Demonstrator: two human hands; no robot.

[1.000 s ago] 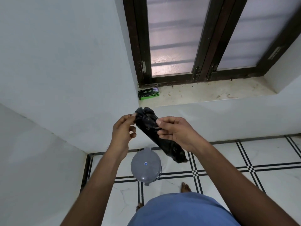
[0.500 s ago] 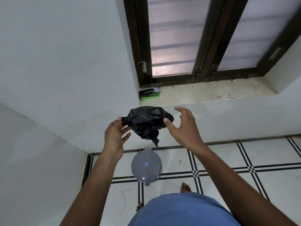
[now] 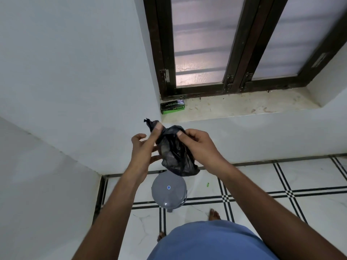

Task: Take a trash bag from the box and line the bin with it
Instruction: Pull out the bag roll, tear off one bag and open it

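A crumpled black trash bag [image 3: 174, 152] hangs between my hands at chest height. My left hand [image 3: 143, 149] pinches its upper edge between thumb and fingers, with a corner of the bag sticking up past the fingertips. My right hand [image 3: 197, 145] grips the bag's right side, thumb on top. Straight below, on the floor, stands the grey bin [image 3: 169, 192] with its round lid down and a small blue dot on the lid. The green and black bag box [image 3: 172, 106] lies at the left end of the window sill [image 3: 244, 106].
White walls form a corner on the left. A dark-framed window sits above the sill. The floor is white tile with black lines. A small green scrap [image 3: 207, 184] lies right of the bin. My bare feet [image 3: 214, 214] stand just behind the bin.
The right hand, open and apart from the bag half a second ago, has closed on it again. The bag has dropped from a bunched ball into a longer hanging shape.
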